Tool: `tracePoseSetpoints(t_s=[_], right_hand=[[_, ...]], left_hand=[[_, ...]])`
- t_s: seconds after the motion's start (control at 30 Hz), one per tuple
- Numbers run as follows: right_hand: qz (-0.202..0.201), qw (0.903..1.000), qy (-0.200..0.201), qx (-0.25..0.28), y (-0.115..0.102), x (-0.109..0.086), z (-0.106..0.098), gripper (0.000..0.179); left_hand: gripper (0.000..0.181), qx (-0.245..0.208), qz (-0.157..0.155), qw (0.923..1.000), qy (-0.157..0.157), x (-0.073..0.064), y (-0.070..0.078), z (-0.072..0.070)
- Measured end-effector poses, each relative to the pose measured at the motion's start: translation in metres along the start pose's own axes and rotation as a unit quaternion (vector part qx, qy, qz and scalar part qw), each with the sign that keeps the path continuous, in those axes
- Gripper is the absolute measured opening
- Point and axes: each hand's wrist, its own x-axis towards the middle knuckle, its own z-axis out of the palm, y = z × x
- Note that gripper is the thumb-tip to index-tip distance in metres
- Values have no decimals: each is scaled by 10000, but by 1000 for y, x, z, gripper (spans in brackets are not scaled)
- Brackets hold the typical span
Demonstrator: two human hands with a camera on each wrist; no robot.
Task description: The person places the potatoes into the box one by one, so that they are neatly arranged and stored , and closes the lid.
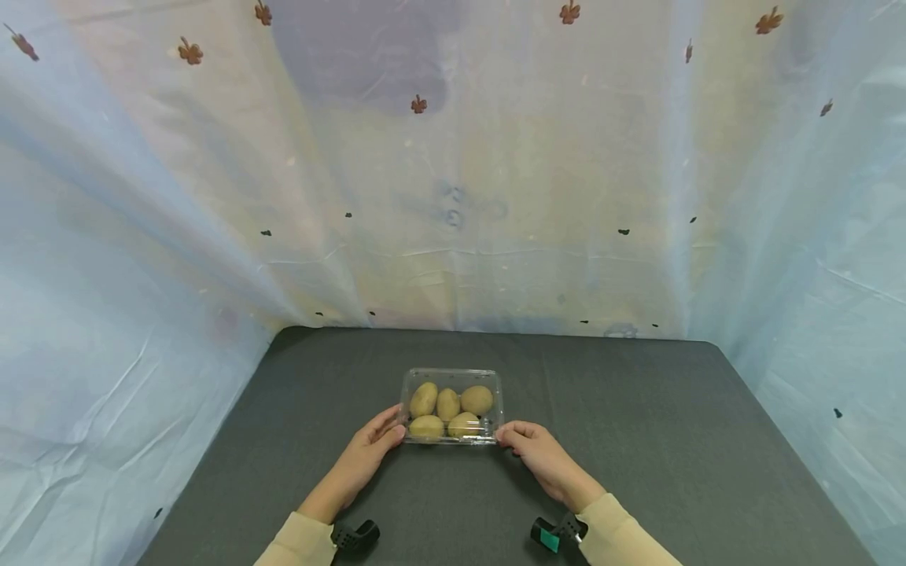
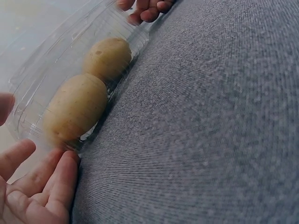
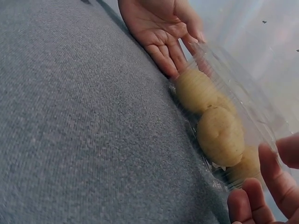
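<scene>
A clear plastic clamshell box with several yellowish potatoes inside stands on the grey cloth, its lid down. At its left end my left hand holds it, thumb by the front corner and fingers along the side. My right hand grips the front right corner between thumb and forefinger, the other fingers curled below. Seen from the left wrist, two potatoes press near the front wall, fingertips right at the box's base. In the right wrist view, the left thumb lies on the lid's edge.
Dark grey cloth covers the table, which has rounded far corners. Pale patterned sheeting hangs behind and at both sides. Black wrist straps show near both cream sleeves.
</scene>
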Motion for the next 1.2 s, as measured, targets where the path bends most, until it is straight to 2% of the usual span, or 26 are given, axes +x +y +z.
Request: tracePoseSetpoints(t_s=[0.2, 0.53, 0.8, 1.2], right_hand=[[31, 10000, -23, 32, 1, 0, 0, 29], [17, 10000, -66, 40, 1, -2, -1, 32], [-39, 10000, -84, 14, 1, -3, -3, 31], [-62, 10000, 2, 53, 1, -3, 2, 31]], left_hand=[[54, -22, -105, 9999, 41, 2, -3, -1], [35, -70, -312, 9995, 21, 5, -2, -3], [30, -76, -287, 9995, -68, 6, -4, -4], [25, -148, -340, 9992, 117, 5, -2, 0]])
